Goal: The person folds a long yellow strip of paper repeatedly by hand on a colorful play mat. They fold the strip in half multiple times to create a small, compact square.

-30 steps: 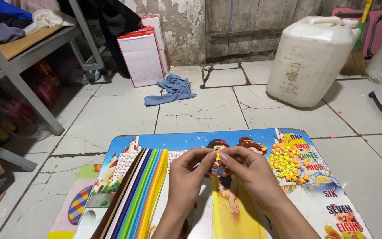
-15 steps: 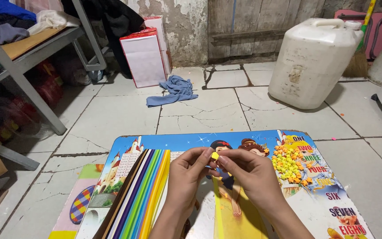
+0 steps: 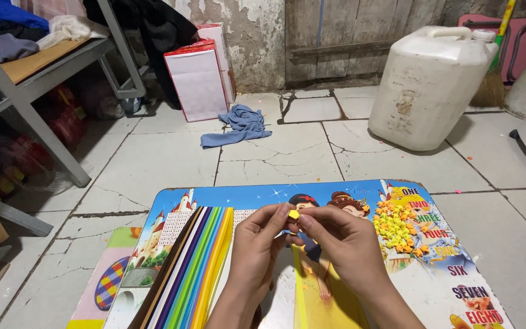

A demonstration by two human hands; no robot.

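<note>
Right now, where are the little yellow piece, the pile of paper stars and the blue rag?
little yellow piece (image 3: 293, 214), head view, its top face.
pile of paper stars (image 3: 400, 228), head view, heap's middle.
blue rag (image 3: 238, 127), head view, its crumpled middle.

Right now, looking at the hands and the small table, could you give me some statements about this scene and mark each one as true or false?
1. Both hands, the left hand and the right hand, pinch one small yellow piece between their fingertips. True.
2. The pile of small folded stars lies left of the hands. False: it lies to their right, on the table.
3. The stack of coloured paper strips lies left of the left hand. True.
4. The blue cloth lies on the table. False: it lies on the tiled floor beyond it.
5. The white jug lies on its side. False: it stands upright.
</note>
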